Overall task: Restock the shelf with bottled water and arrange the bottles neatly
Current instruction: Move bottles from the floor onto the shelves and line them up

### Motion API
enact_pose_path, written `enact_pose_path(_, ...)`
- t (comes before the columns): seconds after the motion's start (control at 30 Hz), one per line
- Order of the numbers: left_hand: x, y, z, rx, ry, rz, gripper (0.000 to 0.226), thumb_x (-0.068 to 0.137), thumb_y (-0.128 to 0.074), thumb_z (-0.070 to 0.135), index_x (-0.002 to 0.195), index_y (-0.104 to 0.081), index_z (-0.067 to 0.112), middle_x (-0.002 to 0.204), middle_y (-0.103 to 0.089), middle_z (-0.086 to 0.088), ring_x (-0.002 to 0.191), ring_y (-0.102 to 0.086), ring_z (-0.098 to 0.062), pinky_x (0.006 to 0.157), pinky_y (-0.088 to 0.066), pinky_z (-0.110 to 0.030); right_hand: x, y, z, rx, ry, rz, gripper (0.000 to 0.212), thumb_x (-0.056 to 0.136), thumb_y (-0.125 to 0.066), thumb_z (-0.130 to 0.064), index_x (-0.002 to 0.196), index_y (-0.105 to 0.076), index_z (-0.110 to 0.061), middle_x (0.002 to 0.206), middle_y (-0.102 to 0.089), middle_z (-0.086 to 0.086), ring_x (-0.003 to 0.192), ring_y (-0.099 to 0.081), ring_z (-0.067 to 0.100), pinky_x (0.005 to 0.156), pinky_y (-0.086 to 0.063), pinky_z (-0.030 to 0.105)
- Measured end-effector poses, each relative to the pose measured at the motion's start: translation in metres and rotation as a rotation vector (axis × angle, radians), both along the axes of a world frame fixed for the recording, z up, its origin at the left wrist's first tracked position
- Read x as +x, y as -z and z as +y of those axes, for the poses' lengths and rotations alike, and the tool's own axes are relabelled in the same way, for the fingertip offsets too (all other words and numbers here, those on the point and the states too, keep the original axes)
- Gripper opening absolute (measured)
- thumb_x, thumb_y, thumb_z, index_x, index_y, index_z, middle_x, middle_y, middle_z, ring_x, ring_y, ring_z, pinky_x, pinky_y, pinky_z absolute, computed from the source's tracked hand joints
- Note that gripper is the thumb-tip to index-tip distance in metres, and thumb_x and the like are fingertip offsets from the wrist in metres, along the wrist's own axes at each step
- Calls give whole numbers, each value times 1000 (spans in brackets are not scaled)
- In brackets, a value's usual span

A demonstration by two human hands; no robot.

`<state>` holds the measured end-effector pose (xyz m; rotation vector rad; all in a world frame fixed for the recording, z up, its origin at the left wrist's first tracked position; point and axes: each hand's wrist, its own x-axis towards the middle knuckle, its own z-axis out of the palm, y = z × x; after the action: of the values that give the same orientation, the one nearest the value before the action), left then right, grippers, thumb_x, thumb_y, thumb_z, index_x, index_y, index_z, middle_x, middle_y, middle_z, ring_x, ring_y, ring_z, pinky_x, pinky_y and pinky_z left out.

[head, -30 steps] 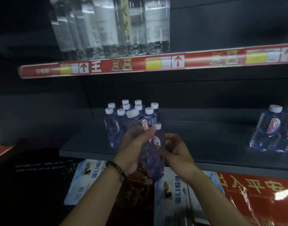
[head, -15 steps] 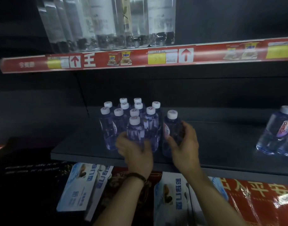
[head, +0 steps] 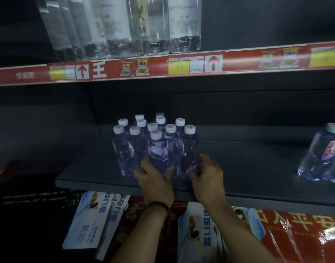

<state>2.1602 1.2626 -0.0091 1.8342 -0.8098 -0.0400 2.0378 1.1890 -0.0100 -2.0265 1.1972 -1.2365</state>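
Water bottles stand clustered on the grey shelf; in the head view my left hand cups the front bottle, my right hand curls round the right-end bottle. I'd slide both back gently, caps aligned

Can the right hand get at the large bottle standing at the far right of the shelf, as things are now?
Probably yes. The right hand first must release the small bottle it grips; the dark shelf between it and the large bottle shows nothing in the way.
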Motion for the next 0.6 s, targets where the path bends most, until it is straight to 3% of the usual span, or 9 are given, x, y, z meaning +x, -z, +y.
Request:
enact_pose_path(0.13, 0, 4, 0, 7, -1, 14, 87, 82, -88, 16, 145, -28, 21, 138, -35, -17, 114, -50, -36, 101, -52, -46, -7, 0, -1, 19, -25, 23, 33, 91, -80, -18, 122, -70, -22, 104, -71, -4, 90, -67, 6, 82, -59, 23)
enact_pose_path(0.23, -1, 1, 8, -17, -21, 35, 78, 79, -86, 5, 134, -32, 20, 136, -36, -16, 112, -51, -36, 97, -53, -44, -22, -9, 6, 111, -59, 30, 33, 92, -81, -25, 123, -69, -21, 101, -71, -7, 88, -67, 2, 72, -48, 2)
enact_pose_path(0.33, -9, -9, 23, -80, -13, -26, 63, 83, -79, 4, 124, -34, 21, 131, -39, -9, 113, -48, -27, 95, -46, -35, -44, -23, 17, 159, -91, 49, 39, 94, -80, -31, 128, -67, -20, 105, -71, -5, 92, -67, 5, 71, -44, -1)
enact_pose_path(0.43, -32, -24, 40, -144, 175, -5, 41, 91, -72, 8, 108, -40, 28, 110, -54, 3, 96, -58, -16, 83, -50, -31, -81, -48, 34, 195, -119, 106, 32, 95, -78, -34, 125, -69, -24, 103, -73, -8, 92, -67, 2, 75, -44, 2)
enact_pose_path(0.5, -57, -31, 48, -66, 341, -84, 28, 93, -70, 15, 101, -49, 32, 90, -60, 6, 80, -61, -10, 70, -51, -29, -111, -67, 46, 186, -142, 168, 19, 95, -77, -33, 113, -74, -27, 94, -74, -11, 87, -68, -2, 71, -45, 2)
enact_pose_path(0.6, -108, -33, 56, 28, 631, -170, 20, 94, -71, 22, 99, -57, 36, 82, -62, 11, 73, -62, -3, 67, -51, -23, -164, -93, 65, 140, -157, 313, 7, 93, -76, -31, 99, -78, -27, 85, -78, -12, 81, -69, -4, 71, -47, 7)
